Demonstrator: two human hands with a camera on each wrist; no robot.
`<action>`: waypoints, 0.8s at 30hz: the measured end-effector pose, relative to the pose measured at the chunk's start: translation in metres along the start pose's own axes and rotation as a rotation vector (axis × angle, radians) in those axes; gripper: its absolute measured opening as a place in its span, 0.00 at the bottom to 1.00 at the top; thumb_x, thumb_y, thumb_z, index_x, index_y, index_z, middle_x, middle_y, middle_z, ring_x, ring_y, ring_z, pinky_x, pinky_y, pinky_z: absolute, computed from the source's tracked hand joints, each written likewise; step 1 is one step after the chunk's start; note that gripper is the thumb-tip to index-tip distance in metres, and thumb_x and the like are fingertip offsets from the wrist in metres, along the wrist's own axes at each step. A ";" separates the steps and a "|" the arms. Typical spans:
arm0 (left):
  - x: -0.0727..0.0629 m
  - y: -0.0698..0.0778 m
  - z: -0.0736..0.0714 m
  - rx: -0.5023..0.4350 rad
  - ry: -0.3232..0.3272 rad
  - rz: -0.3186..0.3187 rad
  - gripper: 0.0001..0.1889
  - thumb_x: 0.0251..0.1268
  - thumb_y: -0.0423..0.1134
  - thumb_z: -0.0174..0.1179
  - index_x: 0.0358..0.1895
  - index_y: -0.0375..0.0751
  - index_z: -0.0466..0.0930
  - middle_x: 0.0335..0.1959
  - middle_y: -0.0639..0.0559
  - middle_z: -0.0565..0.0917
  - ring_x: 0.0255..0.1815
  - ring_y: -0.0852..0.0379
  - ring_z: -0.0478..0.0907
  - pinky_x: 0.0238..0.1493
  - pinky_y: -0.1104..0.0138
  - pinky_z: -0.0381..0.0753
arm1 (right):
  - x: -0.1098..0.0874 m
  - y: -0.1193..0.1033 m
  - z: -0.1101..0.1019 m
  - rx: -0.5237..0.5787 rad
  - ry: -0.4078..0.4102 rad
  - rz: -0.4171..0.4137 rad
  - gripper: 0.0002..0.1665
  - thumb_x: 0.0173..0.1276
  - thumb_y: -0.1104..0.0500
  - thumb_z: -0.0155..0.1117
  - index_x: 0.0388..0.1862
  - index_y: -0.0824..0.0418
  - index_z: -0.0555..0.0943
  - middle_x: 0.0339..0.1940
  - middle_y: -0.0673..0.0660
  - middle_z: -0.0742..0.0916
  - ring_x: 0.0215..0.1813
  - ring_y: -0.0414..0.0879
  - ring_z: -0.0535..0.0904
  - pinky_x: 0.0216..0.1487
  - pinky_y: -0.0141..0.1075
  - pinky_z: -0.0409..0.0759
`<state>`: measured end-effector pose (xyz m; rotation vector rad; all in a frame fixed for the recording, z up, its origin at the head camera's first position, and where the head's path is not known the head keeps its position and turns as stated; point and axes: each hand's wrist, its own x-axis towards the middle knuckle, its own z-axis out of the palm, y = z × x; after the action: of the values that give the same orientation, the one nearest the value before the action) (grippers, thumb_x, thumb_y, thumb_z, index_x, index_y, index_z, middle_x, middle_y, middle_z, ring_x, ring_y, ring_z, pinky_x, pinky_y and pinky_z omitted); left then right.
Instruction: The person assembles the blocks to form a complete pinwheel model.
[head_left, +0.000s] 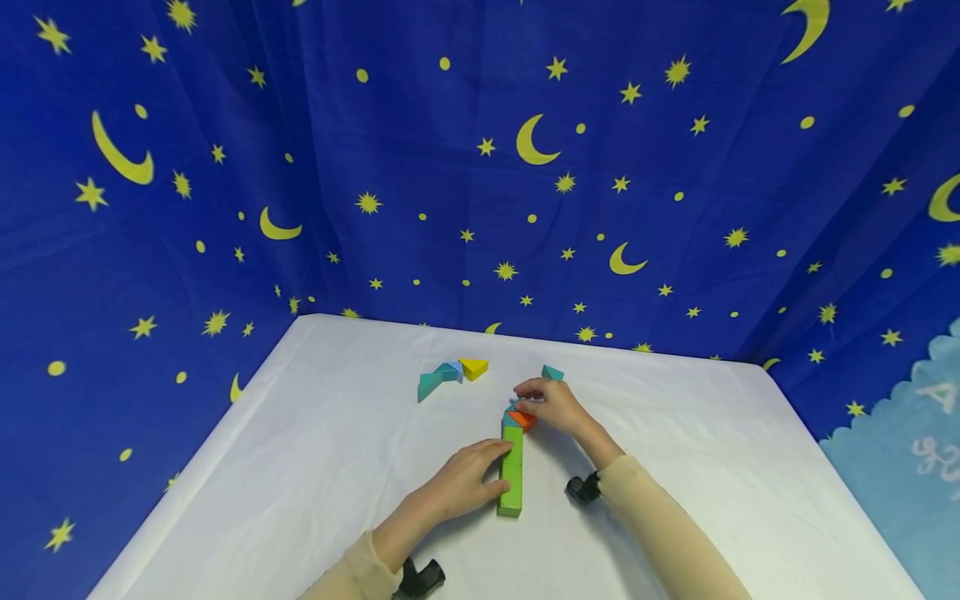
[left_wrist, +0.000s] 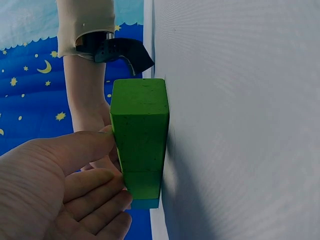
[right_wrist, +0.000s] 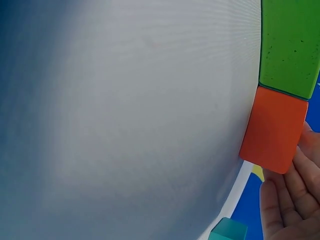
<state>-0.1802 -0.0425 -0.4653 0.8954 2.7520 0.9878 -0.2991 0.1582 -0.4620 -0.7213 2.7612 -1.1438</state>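
Two green rectangular blocks (head_left: 511,471) lie end to end in a row on the white table. At their far end sit an orange triangular block (head_left: 521,419) and small blue triangular pieces (head_left: 510,421). My left hand (head_left: 471,477) rests along the left side of the green blocks, thumb and fingers touching them. In the left wrist view the thumb tip meets the green block's (left_wrist: 140,135) edge. At the row's far end my right hand (head_left: 553,406) reaches in with its fingertips beside the blue pieces. In the right wrist view its fingers (right_wrist: 290,200) lie partly behind the orange block (right_wrist: 275,130).
Farther back and left stand teal triangular blocks (head_left: 431,384) beside a yellow triangular block (head_left: 473,367). Another teal block (head_left: 552,372) lies just beyond my right hand. A blue cloth (head_left: 450,167) with stars and moons walls the table's back and sides.
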 end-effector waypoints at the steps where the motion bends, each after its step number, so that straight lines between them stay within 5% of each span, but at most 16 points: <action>1: 0.000 0.000 0.000 -0.001 -0.001 0.000 0.29 0.63 0.43 0.62 0.65 0.35 0.68 0.64 0.45 0.71 0.65 0.51 0.67 0.64 0.60 0.66 | 0.000 0.000 0.000 -0.001 0.001 -0.002 0.15 0.62 0.63 0.67 0.48 0.66 0.83 0.43 0.57 0.86 0.47 0.52 0.81 0.48 0.42 0.80; 7: 0.000 -0.001 0.000 -0.002 0.001 0.010 0.29 0.63 0.42 0.62 0.65 0.35 0.68 0.63 0.44 0.72 0.64 0.50 0.67 0.64 0.59 0.66 | -0.001 -0.005 -0.007 -0.015 0.010 -0.012 0.16 0.63 0.62 0.66 0.49 0.66 0.82 0.44 0.57 0.86 0.49 0.53 0.80 0.50 0.43 0.80; 13: -0.001 -0.001 0.001 0.017 0.012 0.017 0.29 0.62 0.42 0.63 0.65 0.35 0.68 0.63 0.44 0.72 0.64 0.50 0.68 0.63 0.59 0.67 | 0.008 -0.009 -0.041 -0.040 0.112 -0.063 0.16 0.64 0.61 0.66 0.50 0.65 0.82 0.47 0.59 0.85 0.50 0.55 0.80 0.51 0.48 0.78; 18: -0.001 0.001 0.000 0.010 0.006 0.008 0.29 0.62 0.42 0.63 0.65 0.35 0.68 0.63 0.45 0.72 0.64 0.50 0.67 0.64 0.60 0.66 | 0.011 0.003 -0.068 -0.074 0.155 -0.033 0.16 0.65 0.62 0.64 0.50 0.66 0.81 0.48 0.61 0.84 0.52 0.57 0.78 0.54 0.48 0.76; 24: 0.000 0.002 -0.001 0.011 -0.002 -0.012 0.29 0.63 0.43 0.62 0.65 0.36 0.68 0.64 0.45 0.71 0.65 0.51 0.66 0.64 0.60 0.65 | 0.008 0.023 -0.071 -0.112 0.138 0.036 0.19 0.63 0.63 0.65 0.52 0.70 0.80 0.51 0.65 0.83 0.53 0.60 0.77 0.55 0.49 0.75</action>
<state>-0.1790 -0.0419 -0.4637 0.8791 2.7610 0.9705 -0.3320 0.2149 -0.4250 -0.6215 2.9605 -1.0786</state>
